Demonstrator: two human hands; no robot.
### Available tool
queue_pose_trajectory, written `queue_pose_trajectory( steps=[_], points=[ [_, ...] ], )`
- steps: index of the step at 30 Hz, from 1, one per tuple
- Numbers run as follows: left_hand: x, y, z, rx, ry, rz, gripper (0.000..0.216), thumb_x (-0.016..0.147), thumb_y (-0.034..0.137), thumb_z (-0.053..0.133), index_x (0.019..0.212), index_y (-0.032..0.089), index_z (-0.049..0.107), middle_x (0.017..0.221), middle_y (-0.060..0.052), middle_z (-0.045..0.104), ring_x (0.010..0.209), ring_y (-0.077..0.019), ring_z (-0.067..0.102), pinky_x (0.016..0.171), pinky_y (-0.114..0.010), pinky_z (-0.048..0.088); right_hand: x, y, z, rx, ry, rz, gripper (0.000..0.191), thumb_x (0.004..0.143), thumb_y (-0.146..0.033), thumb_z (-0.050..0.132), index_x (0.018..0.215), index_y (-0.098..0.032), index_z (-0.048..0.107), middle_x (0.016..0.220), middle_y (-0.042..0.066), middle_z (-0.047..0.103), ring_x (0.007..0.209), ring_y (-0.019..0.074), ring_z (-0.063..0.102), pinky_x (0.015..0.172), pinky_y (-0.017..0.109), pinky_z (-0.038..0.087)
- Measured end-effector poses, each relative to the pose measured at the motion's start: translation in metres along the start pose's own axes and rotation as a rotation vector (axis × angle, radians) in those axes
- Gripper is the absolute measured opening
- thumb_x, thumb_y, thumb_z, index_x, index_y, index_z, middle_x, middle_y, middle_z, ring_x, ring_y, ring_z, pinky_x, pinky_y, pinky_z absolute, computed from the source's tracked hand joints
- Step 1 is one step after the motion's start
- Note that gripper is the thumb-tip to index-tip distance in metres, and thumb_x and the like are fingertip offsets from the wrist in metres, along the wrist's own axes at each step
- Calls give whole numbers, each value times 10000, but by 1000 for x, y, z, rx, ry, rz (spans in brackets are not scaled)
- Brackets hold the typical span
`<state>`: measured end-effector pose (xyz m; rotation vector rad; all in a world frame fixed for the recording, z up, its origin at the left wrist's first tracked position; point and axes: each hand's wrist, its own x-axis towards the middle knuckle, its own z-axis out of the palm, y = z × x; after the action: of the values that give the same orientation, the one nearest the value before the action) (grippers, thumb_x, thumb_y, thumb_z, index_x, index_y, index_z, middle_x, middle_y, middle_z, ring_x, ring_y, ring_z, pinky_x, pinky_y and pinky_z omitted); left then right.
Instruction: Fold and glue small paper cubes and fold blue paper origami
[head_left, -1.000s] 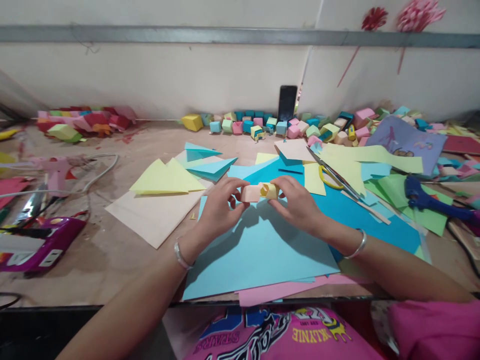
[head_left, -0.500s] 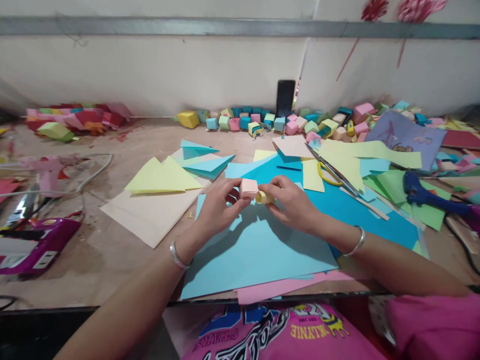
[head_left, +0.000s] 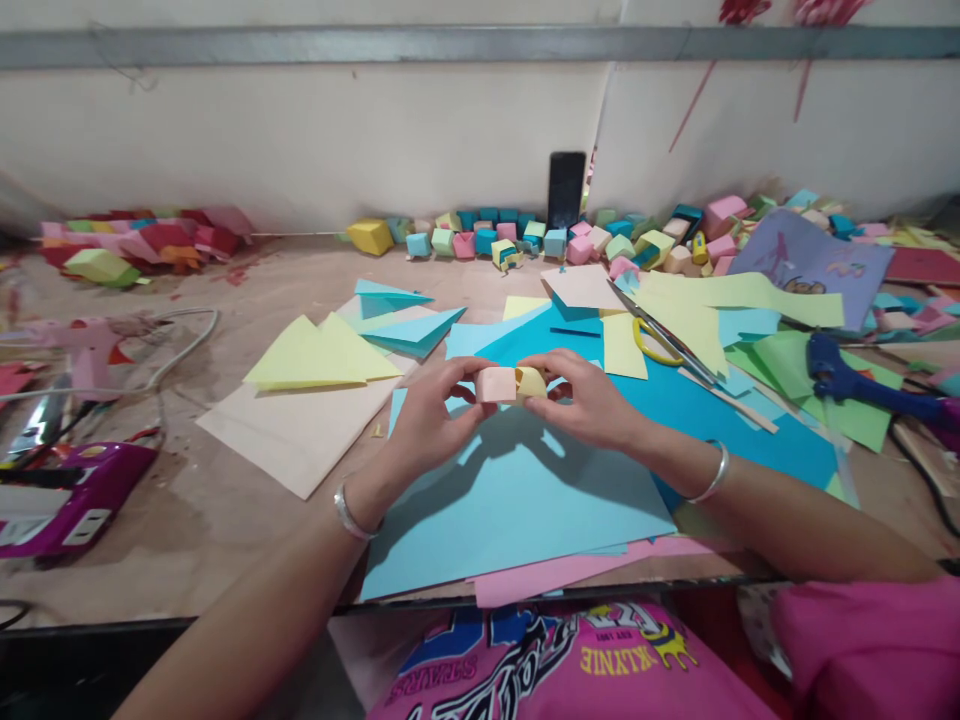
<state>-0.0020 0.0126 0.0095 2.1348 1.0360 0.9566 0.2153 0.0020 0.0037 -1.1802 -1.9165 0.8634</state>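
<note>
My left hand (head_left: 444, 408) pinches a small pale pink paper box (head_left: 496, 384) between thumb and fingers. Against the box's right side is a curled yellow paper piece (head_left: 531, 384), gripped by my right hand (head_left: 576, 398) with thumb below and fingers above. The two paper pieces touch, or nearly so; where they meet I cannot make out whether one sits inside the other. Both hands hover over a large light blue paper sheet (head_left: 517, 510), casting shadows on it.
Yellow-handled scissors (head_left: 660, 345) lie on paper at the right, near a blue glue gun (head_left: 862, 385). A pink glue gun (head_left: 86, 350) and a purple device (head_left: 82, 495) are at the left. Small paper boxes (head_left: 486, 240) and a phone (head_left: 566, 190) line the wall.
The pink box has turned so its side faces me more squarely. The yellow piece now stands higher and wider against it, and my right fingers have shifted their hold.
</note>
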Motion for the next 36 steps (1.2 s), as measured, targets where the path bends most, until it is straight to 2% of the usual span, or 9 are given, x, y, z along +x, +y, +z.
queue_pose_trajectory(
  steps=[5,11,20,26,31,36],
  points=[
    [0,-5,2,22,25,7,318,839,211,651,1153,186,608,1086,-80,688,891,-166,666,770,-322,606,-2,1,4,-39,63,-27,422,794,-236,602,1211,-172,589,1101,111,584,997,214,594,725,330,601],
    [0,-7,5,9,19,-1,296,851,228,658,1141,180,627,1019,-82,702,840,-159,661,708,-300,604,-5,5,9,-162,113,-101,415,845,-207,570,1260,-219,564,1144,115,596,1049,242,577,785,387,597],
    [-2,-8,10,-19,86,-92,250,857,290,665,1069,162,638,961,-68,703,770,-144,674,637,-257,608,-9,-1,12,-176,152,-133,331,900,-251,549,1228,-211,572,1103,108,600,988,214,589,729,332,595],
    [-3,-6,9,20,97,-2,276,853,232,648,1121,178,617,1043,-67,679,851,-143,661,699,-262,616,-10,0,13,-179,145,-124,339,890,-247,570,1228,-222,559,1146,117,588,1034,239,576,757,373,600],
    [-4,-1,7,44,55,47,204,848,206,625,1048,174,602,992,-65,642,871,-154,619,697,-269,613,-11,-1,13,-88,145,-83,331,863,-231,590,1192,-209,571,1143,109,586,974,210,607,720,340,615],
    [-6,-1,9,71,84,87,333,856,163,590,1184,199,550,1097,-70,620,921,-155,617,722,-271,614,-11,-2,15,-50,134,-79,350,862,-246,594,1210,-224,565,1145,104,589,977,214,615,731,362,621]
  ],
)
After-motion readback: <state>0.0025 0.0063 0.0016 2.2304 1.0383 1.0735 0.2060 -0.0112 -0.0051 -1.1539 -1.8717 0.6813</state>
